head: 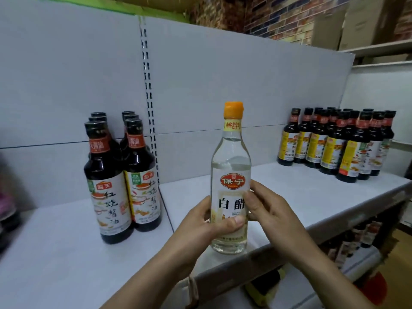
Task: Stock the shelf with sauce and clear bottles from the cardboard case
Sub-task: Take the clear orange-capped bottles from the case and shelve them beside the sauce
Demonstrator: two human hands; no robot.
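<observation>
A clear bottle (pixel 230 166) with an orange cap and a white label stands upright near the front edge of the grey shelf (pixel 312 197). My left hand (pixel 200 224) wraps its lower part from the left, thumb across the label. My right hand (pixel 265 208) grips it from the right. To the left stands a group of dark sauce bottles (pixel 121 175) in two rows. Another cluster of several dark sauce bottles (pixel 336 141) fills the right end of the shelf. The cardboard case is out of view.
A slotted upright (pixel 149 97) splits the grey back panel. Below the shelf, a lower level (pixel 347 241) holds more bottles. Brick wall and cardboard boxes (pixel 356 21) show at the upper right. A blurred dark object (pixel 6 210) sits at the far left.
</observation>
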